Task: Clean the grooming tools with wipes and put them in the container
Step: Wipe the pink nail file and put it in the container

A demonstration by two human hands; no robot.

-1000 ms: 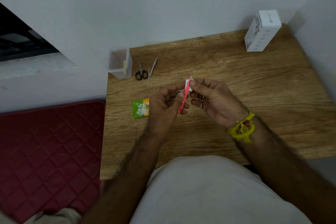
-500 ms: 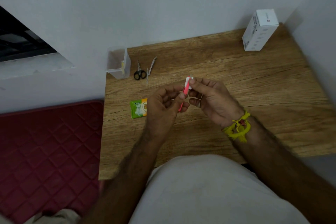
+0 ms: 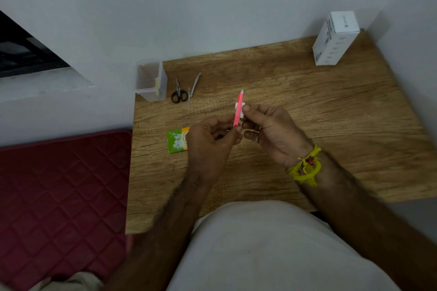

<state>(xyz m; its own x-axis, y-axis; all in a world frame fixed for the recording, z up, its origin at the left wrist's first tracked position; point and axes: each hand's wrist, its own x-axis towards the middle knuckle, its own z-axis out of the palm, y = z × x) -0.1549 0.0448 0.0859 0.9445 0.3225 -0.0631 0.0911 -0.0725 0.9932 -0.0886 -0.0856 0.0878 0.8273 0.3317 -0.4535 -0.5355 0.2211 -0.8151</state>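
A: Above the wooden desk (image 3: pixel 295 106), item one?

B: Slim pink tweezers (image 3: pixel 238 113). My left hand (image 3: pixel 210 134) pinches their lower end; my right hand (image 3: pixel 272 130) pinches a small white wipe (image 3: pixel 240 111) around the middle, tip poking out above.

A: Method?

B: I'd judge: hold steady, draw the wipe right to the tip.

A: Remaining stock?

B: Small black-handled scissors (image 3: pixel 179 94) and silver nail clipper (image 3: pixel 193 88) beside the clear plastic container (image 3: pixel 151 82), well apart from both hands.
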